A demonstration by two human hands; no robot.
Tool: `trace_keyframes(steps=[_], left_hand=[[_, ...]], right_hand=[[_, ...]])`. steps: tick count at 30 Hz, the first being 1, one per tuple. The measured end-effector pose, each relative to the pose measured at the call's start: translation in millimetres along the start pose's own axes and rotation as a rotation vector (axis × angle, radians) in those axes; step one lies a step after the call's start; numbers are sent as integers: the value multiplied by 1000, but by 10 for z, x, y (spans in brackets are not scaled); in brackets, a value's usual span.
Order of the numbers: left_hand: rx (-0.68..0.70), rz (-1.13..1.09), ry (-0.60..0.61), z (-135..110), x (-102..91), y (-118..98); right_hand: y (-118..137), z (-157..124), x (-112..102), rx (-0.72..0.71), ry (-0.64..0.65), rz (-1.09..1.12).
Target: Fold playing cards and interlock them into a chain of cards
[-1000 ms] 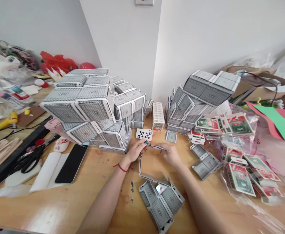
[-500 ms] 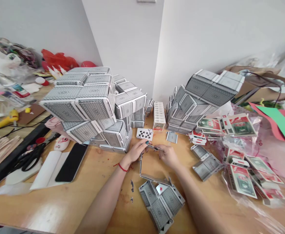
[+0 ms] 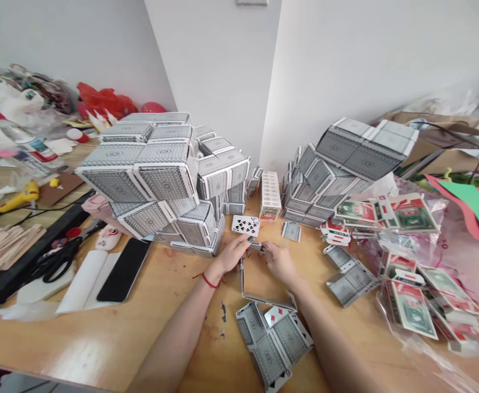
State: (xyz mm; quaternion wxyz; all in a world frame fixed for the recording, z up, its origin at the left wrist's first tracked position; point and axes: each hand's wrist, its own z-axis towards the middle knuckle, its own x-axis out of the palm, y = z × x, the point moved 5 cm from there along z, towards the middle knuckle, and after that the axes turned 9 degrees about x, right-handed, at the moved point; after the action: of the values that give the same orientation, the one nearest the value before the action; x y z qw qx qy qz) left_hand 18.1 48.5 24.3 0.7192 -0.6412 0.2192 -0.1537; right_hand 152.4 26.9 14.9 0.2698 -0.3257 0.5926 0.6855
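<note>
My left hand [image 3: 234,255], with a red string at the wrist, pinches the far left corner of an open frame of folded playing cards [image 3: 264,301]. Across from it, the fingers of my right hand [image 3: 279,262] are closed on the frame's far right part. The frame's thin walls stand on edge over the table; my fingers hide its far side in part. Nearer to me lies a joined panel of playing cards [image 3: 266,349], mostly back up. Just beyond my left hand is a face-up spade card [image 3: 245,225], and a face-down card [image 3: 291,231] lies beyond my right hand.
Large card-block structures stand at the left [image 3: 157,174] and right [image 3: 341,164], a card stack [image 3: 270,194] between them. A phone [image 3: 124,270], scissors [image 3: 65,254] and glue gun [image 3: 21,197] lie left. Card boxes [image 3: 412,305] and a folded card piece [image 3: 354,281] lie right.
My right hand has shifted slightly at the frame's far edge, and the frame's near right corner has moved. Both hands keep their grip. The whole view has shifted a little.
</note>
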Motion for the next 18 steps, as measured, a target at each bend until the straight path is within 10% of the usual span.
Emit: trace_keyframes(steps=[18], left_hand=[[-91,-143,94,-5,36,72]], right_hand=[[-76,-7,-121,-1,-66,521]])
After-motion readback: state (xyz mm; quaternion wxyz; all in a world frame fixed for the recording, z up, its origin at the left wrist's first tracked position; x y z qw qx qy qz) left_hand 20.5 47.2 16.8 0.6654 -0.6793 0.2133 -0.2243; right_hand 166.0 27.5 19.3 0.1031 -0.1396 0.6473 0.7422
